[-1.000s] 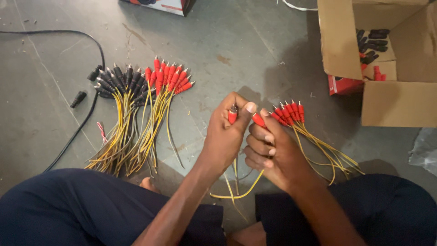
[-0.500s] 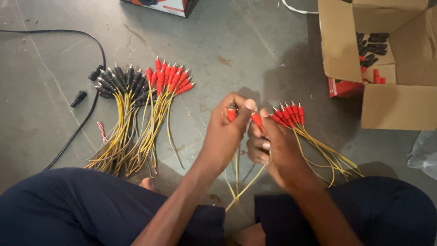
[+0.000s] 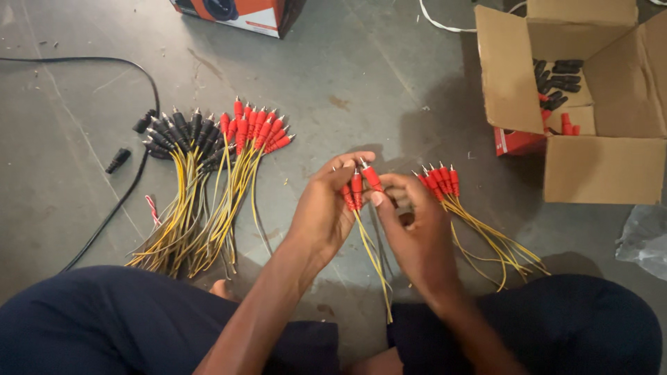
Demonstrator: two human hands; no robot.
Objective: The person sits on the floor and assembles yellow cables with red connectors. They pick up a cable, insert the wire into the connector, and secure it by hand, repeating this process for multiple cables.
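Note:
My left hand [image 3: 325, 208] and my right hand [image 3: 414, 232] meet above the grey floor. Together they pinch a few yellow cables with red plugs [image 3: 358, 186], the plugs pointing up and away, the yellow wires hanging down between my knees. Just right of my right hand lies a small bundle of red-plug cables [image 3: 445, 184] with yellow wires trailing right. To the left lies a larger fan of cables: red plugs [image 3: 253, 128] and black plugs [image 3: 177, 132] on yellow wires.
An open cardboard box [image 3: 590, 167] at the upper right holds black and red plug parts. A black cord [image 3: 135, 187] curves along the left. A printed carton [image 3: 236, 14] sits at the top edge. Clear plastic [image 3: 643, 239] lies at the right. My dark-trousered legs fill the bottom.
The hands have straightened the held cables: the looped yellow wire under my right hand now hangs straight down. Three red plugs are now lined up together between the fingers.

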